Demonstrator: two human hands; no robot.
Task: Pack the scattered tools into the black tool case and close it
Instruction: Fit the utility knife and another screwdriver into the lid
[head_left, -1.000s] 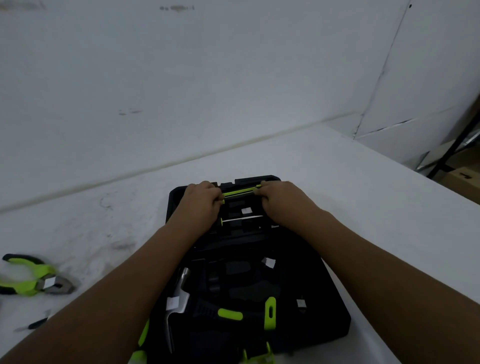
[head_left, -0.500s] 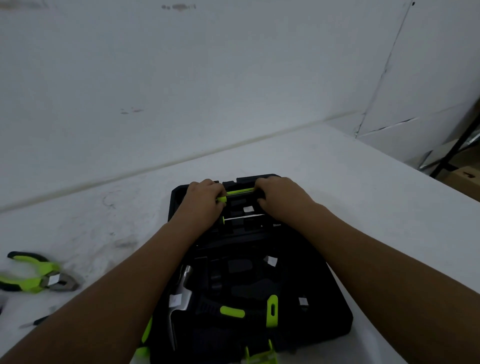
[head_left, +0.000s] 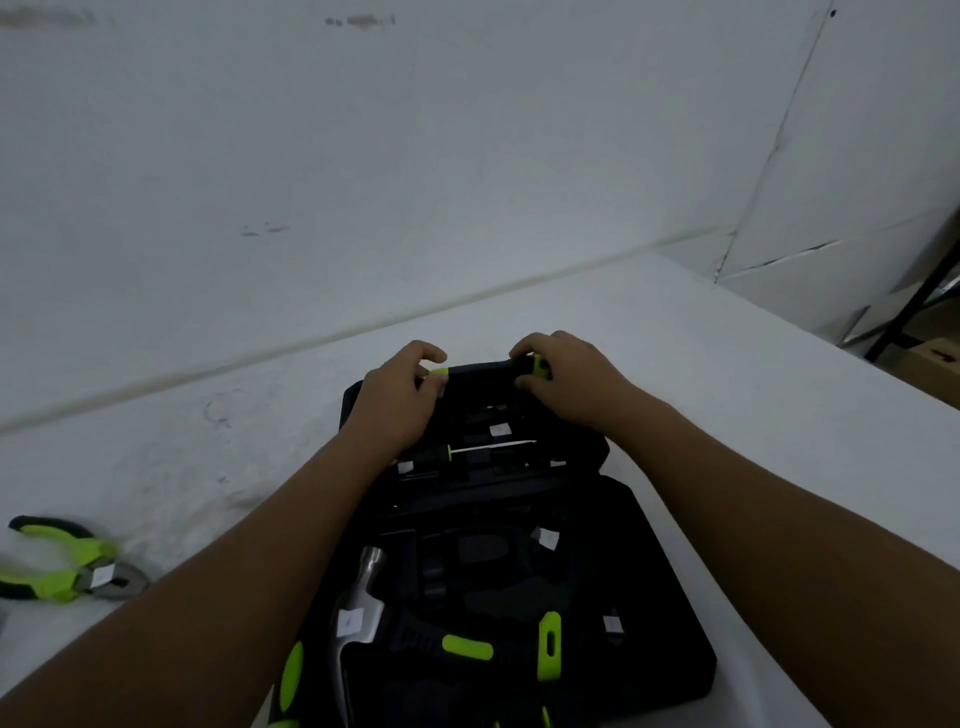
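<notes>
The black tool case (head_left: 667, 597) lies open on the white table, straight ahead of me. Its near half holds a steel hammer (head_left: 358, 605) with a black and green grip. My left hand (head_left: 397, 402) and my right hand (head_left: 569, 379) each clasp a far corner of the lid (head_left: 480, 370), next to its green latches. The lid's far edge is tilted up off the table. A thin screwdriver (head_left: 488, 447) sits in the lid's slots between my wrists. Green-handled pliers (head_left: 78, 569) lie loose on the table at the far left.
A white wall rises just behind the table. The table's right edge runs diagonally at the right, with cardboard boxes (head_left: 930, 364) and a dark metal frame on the floor beyond it.
My hands have moved from pressing a green tool into the lid to gripping the lid's far edge. That edge has risen off the table.
</notes>
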